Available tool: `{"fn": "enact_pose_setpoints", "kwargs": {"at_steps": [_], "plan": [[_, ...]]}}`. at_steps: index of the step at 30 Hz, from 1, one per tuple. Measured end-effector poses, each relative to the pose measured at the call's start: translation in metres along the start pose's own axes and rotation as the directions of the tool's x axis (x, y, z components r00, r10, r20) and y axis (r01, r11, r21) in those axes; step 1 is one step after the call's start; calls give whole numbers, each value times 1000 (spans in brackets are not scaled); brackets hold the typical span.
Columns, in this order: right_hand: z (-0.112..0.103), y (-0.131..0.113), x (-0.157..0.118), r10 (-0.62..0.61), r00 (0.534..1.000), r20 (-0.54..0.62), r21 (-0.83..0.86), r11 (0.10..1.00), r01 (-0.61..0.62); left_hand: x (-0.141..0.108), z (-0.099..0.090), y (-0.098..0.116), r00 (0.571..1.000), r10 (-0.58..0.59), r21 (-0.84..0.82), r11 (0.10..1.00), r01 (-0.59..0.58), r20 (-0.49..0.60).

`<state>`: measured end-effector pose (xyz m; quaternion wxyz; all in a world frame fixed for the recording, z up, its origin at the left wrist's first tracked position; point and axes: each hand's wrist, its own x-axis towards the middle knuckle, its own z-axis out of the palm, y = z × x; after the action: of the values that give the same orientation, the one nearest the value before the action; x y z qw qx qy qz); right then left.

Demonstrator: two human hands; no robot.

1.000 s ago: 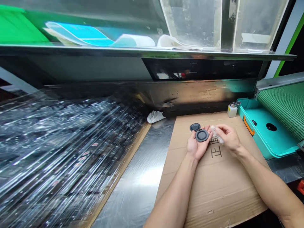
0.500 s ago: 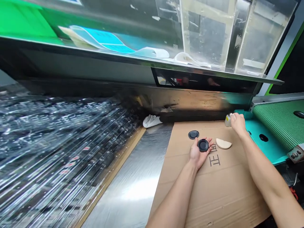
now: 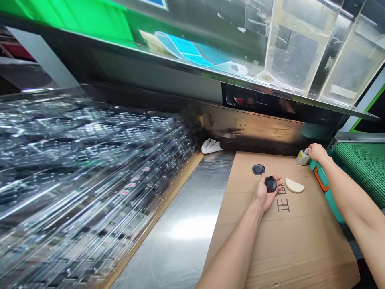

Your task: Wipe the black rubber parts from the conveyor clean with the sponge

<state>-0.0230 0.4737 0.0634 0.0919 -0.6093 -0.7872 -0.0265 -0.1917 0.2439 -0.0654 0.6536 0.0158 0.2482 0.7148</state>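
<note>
Left hand [image 3: 263, 194] lies palm up in the head view, fingers spread, a black disc [image 3: 270, 184] resting on it; the right hand [image 3: 318, 152] is at the top of the bottle [image 3: 302, 158], its grip too small to tell. I'd keep that palm level and the bottle upright. A second ago the right hand held something white by the left; now a pad [image 3: 294, 186] lies on the cardboard [image 3: 300, 245].

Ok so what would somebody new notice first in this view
Probably the glossy, streaked mass filling the left side, and the bright green panel at upper left. Next, over the cardboard, a black round piece lies in the upturned left hand; the right hand is at a small bottle beside the teal bin.
</note>
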Motion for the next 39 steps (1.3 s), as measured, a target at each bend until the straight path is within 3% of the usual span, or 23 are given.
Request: {"fn": "enact_pose_setpoints", "kwargs": {"at_steps": [3,5,7,9,12,17,22,26,31,34,36,39], "plan": [[1,-17,-34,-53,984,-172,124,989,75,1,0,1,1000,-9,-40,999,10,5],[14,-37,-74,-196,932,-305,309,905,292,1,0,2,1000,-8,-73,997,9,14],[38,-62,-121,-336,890,-308,506,734,452,2,0,1,1000,-2,-95,996,4,18],[63,-87,-161,-421,858,-295,602,615,509,1,0,0,1000,-4,-89,996,6,25],[90,-113,-194,-447,816,-366,595,561,575,0,0,-1,998,-7,-73,997,12,66],[92,-106,-198,-585,736,-342,536,521,664,-1,-2,-1,997,-32,-75,996,38,74],[90,-95,-192,-471,798,-376,477,640,603,1,1,-11,992,-36,-73,996,44,118],[93,-98,-191,-549,764,-338,464,610,643,1,-1,-15,993,-21,-64,998,28,119],[94,-90,-192,-419,864,-280,348,794,498,1,-2,-11,997,65,-36,997,-64,32],[94,-89,-198,-520,827,-211,380,736,560,1,-2,-11,998,64,-26,998,-63,10],[95,-91,-200,-555,800,-229,416,687,596,1,-3,-13,999,38,-19,999,-37,39],[97,-91,-197,-453,839,-301,424,725,543,2,-4,-14,997,46,-11,999,-46,54]]}}
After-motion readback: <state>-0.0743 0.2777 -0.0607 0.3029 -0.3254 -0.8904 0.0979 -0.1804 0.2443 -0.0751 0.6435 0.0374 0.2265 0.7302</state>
